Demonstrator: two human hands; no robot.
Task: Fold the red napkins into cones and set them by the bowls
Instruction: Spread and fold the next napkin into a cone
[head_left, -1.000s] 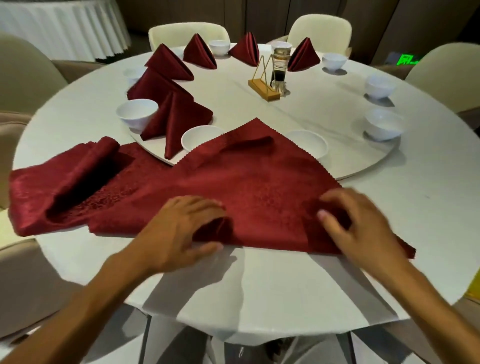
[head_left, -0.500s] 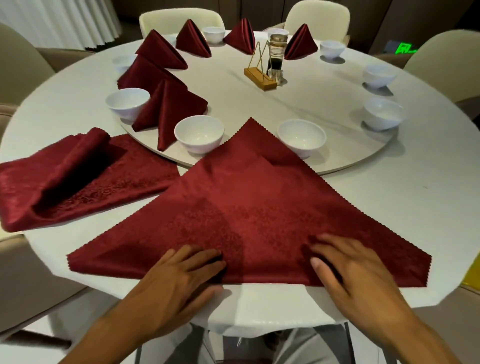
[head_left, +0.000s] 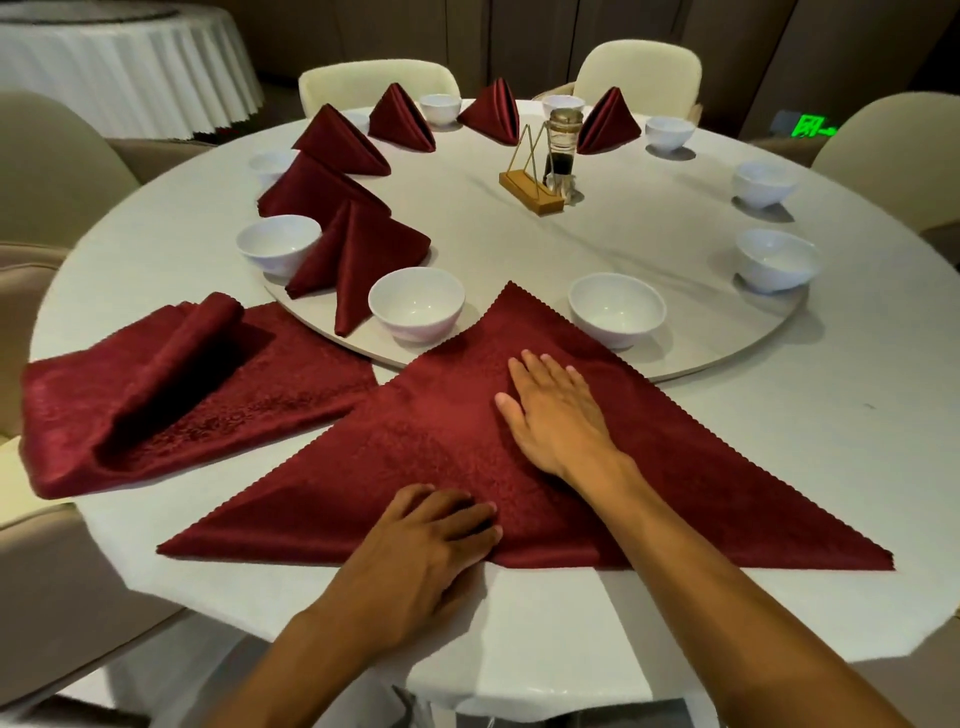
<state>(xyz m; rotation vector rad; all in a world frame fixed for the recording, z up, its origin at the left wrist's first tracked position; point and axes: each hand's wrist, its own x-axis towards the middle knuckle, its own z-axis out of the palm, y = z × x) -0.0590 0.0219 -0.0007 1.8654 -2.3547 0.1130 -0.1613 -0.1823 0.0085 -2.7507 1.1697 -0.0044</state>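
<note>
From the head view, we had the red napkin (head_left: 675, 457) lying flat on the desk (head_left: 857, 441) as a triangle, its tip between two bowls (head_left: 415, 306). Our right hand (head_left: 556, 410) pressed flat on its middle. Our left hand (head_left: 426, 540) lay with straight fingers on the near edge. If we pushed too far, the tip could bump a bowl. The smooth cloth could slide and spoil the fold.

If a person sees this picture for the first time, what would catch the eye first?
First, the big red triangle napkin lying flat at the table's near edge, with the right hand flat on its middle and the left hand on its near edge. Next, the red cones standing beside white bowls on the far left.
</note>
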